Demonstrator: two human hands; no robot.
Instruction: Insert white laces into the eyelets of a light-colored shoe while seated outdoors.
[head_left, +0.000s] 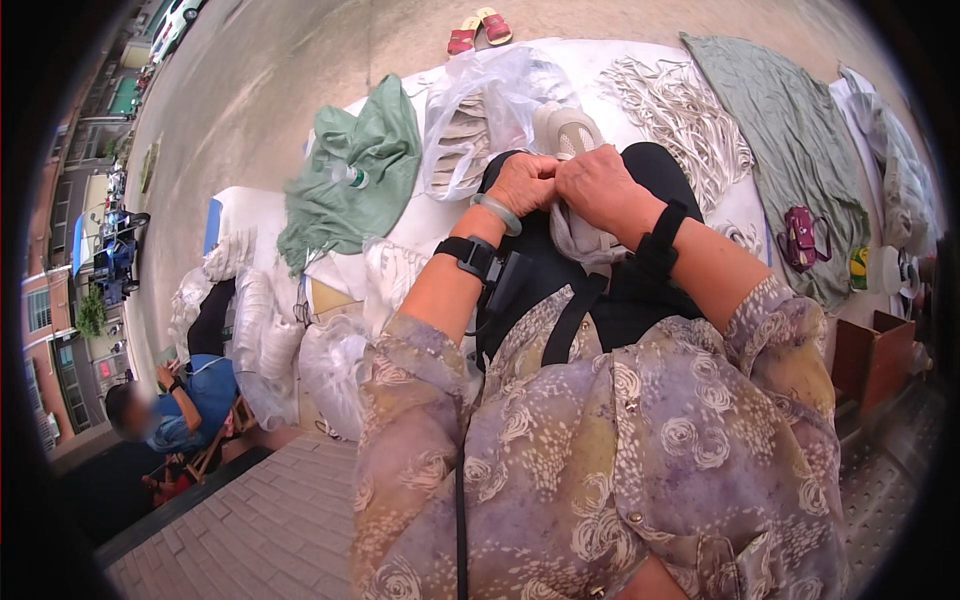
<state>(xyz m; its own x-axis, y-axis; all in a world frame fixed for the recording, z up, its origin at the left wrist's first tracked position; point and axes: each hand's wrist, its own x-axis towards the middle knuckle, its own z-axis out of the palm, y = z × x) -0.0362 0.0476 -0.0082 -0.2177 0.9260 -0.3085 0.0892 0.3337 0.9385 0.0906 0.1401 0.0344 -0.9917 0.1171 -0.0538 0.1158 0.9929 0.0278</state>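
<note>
A beige shoe (pixel 582 238) lies across my lap on black trousers, partly covered by my hands. Over its middle, my left hand (pixel 525 184) and my right hand (pixel 600 188) meet with fingers closed in a pinch. A pale strip at the fingertips looks like a shoelace; the fingers hide most of it. Beyond my hands is another pale shoe part with a rounded end (pixel 575 128). A heap of loose off-white shoelaces (pixel 680 125) spreads out to the far right of my knees.
Clear plastic bags with stacked pale shoe parts (pixel 465 140) lie ahead, beside a green cloth (pixel 365 150). More bundles (pixel 265 340) sit at left, near a seated person (pixel 195 400). Rightward are a grey-green sheet (pixel 790 150) and a purple bag (pixel 802 238). Red slippers (pixel 480 30) lie beyond.
</note>
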